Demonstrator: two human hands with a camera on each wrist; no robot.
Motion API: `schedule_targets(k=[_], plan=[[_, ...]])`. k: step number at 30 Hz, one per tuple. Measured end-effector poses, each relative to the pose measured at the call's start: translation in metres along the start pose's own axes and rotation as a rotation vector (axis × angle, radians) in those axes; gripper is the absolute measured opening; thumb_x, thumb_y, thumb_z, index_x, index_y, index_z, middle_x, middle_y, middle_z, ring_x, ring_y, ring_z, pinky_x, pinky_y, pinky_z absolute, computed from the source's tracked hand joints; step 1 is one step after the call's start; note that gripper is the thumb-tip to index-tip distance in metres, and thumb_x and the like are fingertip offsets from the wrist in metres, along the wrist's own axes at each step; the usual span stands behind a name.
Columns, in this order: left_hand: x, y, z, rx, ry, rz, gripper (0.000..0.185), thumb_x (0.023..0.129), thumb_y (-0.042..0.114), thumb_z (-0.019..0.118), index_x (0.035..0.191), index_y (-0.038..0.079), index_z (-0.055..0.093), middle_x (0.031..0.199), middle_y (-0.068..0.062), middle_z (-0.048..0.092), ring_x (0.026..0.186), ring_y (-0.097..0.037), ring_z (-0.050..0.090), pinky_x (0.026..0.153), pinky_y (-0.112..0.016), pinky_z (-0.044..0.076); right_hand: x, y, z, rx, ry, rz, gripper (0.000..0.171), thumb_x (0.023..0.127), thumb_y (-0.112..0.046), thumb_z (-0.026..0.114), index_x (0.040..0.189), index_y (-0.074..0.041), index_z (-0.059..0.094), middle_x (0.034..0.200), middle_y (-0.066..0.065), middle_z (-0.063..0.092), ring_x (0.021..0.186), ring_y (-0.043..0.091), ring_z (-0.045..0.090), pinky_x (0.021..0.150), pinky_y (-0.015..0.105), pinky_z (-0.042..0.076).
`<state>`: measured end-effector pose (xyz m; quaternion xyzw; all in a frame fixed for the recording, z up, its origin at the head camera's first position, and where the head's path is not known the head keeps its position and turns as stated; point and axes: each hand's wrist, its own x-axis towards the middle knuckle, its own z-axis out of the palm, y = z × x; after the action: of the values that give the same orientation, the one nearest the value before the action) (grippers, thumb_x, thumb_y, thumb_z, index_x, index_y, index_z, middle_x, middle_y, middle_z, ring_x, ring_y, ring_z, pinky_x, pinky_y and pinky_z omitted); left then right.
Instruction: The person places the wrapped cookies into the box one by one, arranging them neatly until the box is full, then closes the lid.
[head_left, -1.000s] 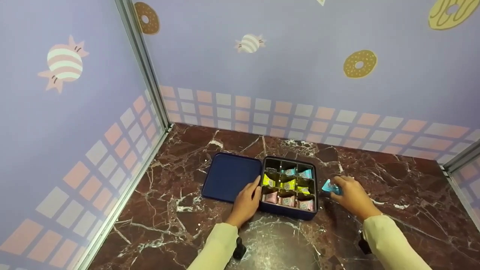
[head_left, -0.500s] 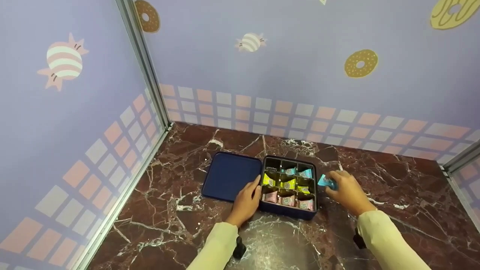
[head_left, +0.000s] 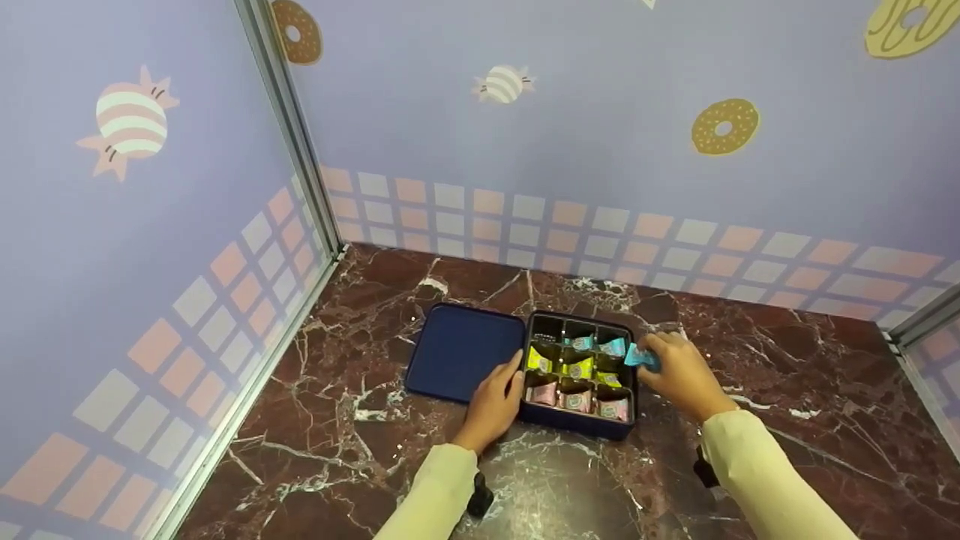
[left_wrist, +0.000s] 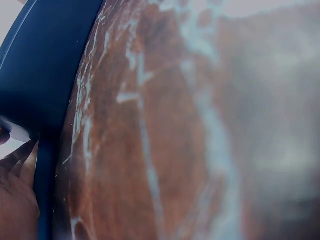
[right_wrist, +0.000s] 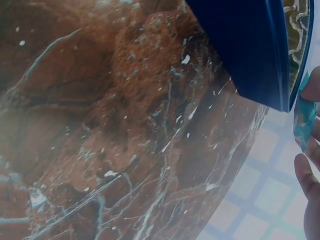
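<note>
A blue wrapped sweet sits pinched in the fingers of my right hand, just above the right rim of a dark blue box; the box's compartments hold blue, yellow and pink sweets; my left hand rests with loose fingers against the box's left wall, beside the box lid lying flat on the marbled bench.

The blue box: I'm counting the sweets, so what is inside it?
The blue box has nine compartments: pink sweets in the near row, yellow sweets in the middle, two blue sweets at the back. The back-left cell looks dark; its contents can't be made out.
</note>
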<state>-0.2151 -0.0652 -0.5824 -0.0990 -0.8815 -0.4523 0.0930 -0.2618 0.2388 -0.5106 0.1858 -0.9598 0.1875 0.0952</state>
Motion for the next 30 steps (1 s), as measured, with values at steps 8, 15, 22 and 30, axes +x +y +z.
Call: schedule_targets(k=[8,15,22,30], plan=[[0.0,0.0,-0.001,-0.007,0.011,0.012,0.044,0.104,0.028,0.043,0.146,0.013,0.045,0.127,-0.008,0.063,0.116,-0.026,0.062,0.098,-0.044,0.049,0.008,-0.01,0.002,0.0,-0.016,-0.006,0.025,0.074,-0.012,0.073,0.098,-0.011,0.065,0.101,0.012,0.066,0.09,0.03,0.057,0.079,0.049,0.049],[0.0,0.0,-0.001,0.001,0.012,0.005,0.045,0.104,0.027,0.042,0.146,0.012,0.045,0.124,-0.007,0.064,0.112,-0.025,0.063,0.095,-0.044,0.05,0.013,-0.018,0.006,0.019,-0.046,0.013,0.027,0.076,-0.014,0.074,0.101,-0.011,0.065,0.108,0.014,0.064,0.096,0.035,0.06,0.087,0.054,0.049],[0.0,0.0,-0.001,0.003,0.005,-0.006,0.045,0.104,0.027,0.042,0.147,0.014,0.044,0.126,-0.007,0.063,0.114,-0.025,0.062,0.097,-0.044,0.05,0.017,-0.024,0.01,0.027,-0.041,-0.025,0.027,0.077,-0.01,0.073,0.104,-0.008,0.066,0.106,0.014,0.065,0.095,0.034,0.061,0.086,0.051,0.052],[0.0,0.0,0.0,0.001,0.016,0.006,0.044,0.104,0.027,0.043,0.146,0.014,0.045,0.126,-0.007,0.064,0.115,-0.025,0.062,0.097,-0.043,0.05,0.024,-0.032,0.015,0.02,-0.027,-0.087,0.026,0.08,-0.006,0.072,0.106,-0.005,0.068,0.107,0.013,0.068,0.1,0.033,0.063,0.093,0.049,0.051]])
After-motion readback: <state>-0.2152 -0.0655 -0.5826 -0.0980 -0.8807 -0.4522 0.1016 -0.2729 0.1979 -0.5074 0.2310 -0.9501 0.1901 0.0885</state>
